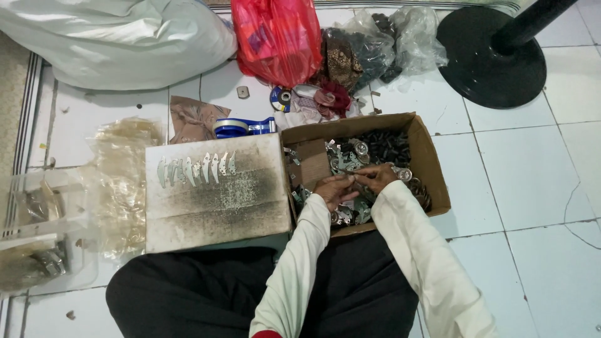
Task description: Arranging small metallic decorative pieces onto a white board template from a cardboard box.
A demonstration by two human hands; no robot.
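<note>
Both my hands reach into an open cardboard box [438, 181] filled with small metal parts [344, 159] and black pieces [388, 145]. My left hand [333, 189] and my right hand [375, 177] meet over the middle of the box, their fingers pinched together on a small metal part between them. To the left stands a stained white block [216, 194] with a row of several thin metal blades [195, 169] laid out along its top edge.
A blue tape dispenser [241, 127] lies behind the block. A red plastic bag [275, 37], clear bags and cloth sit at the back, a black round stand base [491, 56] to the right, a large white sack [119, 40] at the back left, and clear plastic bags [119, 181] on the left.
</note>
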